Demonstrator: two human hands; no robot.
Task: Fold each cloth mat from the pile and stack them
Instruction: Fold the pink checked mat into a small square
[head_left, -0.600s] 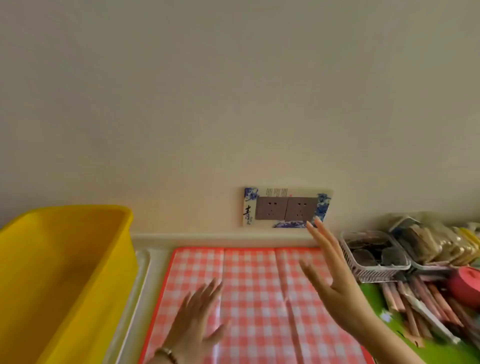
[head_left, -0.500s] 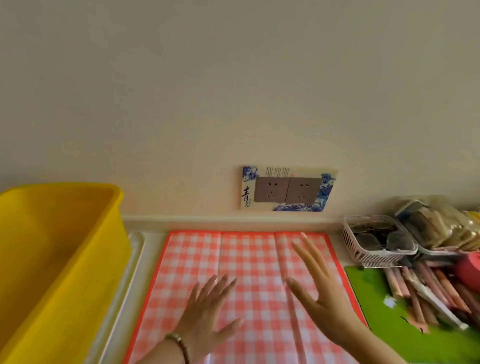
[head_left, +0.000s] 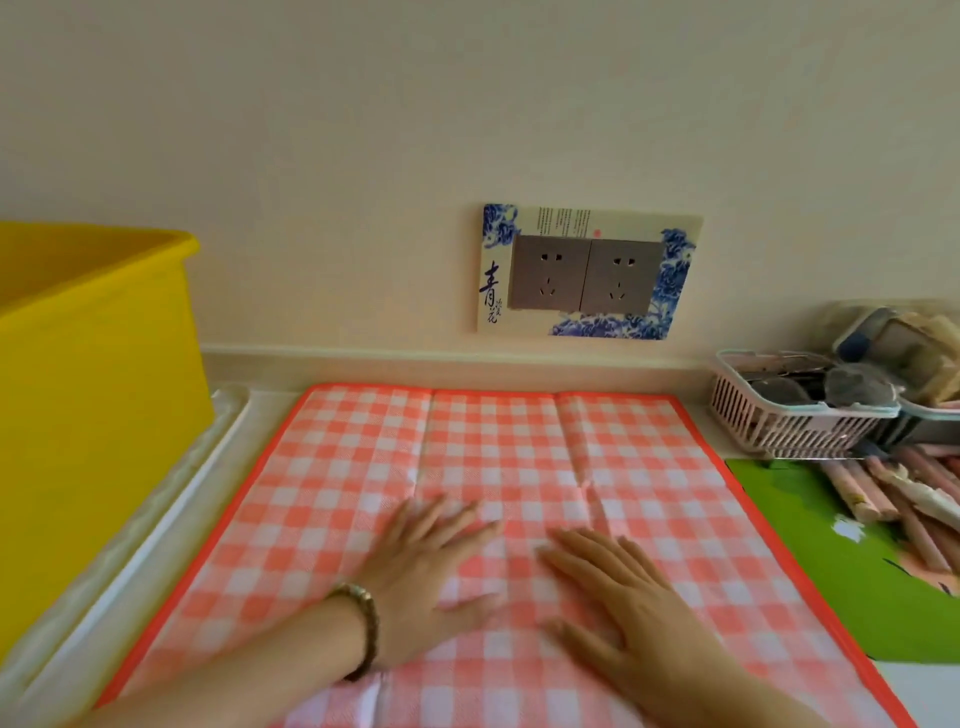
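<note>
A red-and-white checked cloth mat (head_left: 493, 452) with an orange border lies spread flat on the counter, with fold creases running front to back. My left hand (head_left: 431, 577), a beaded bracelet on its wrist, lies palm down on the mat near its middle, fingers straight. Just to its right, my right hand (head_left: 623, 608) also presses flat on the mat with fingers extended. Neither hand holds anything.
A tall yellow bin (head_left: 88, 415) stands on a white tray (head_left: 156, 525) at the left. At the right, a green mat (head_left: 852, 587), a pink basket (head_left: 789, 421) of packets and several wrapped sticks (head_left: 893, 493). A double wall socket (head_left: 587, 273) is behind.
Both hands came down from the air and now lie flat on the checked mat. The view has tilted downward and closer to the counter.
</note>
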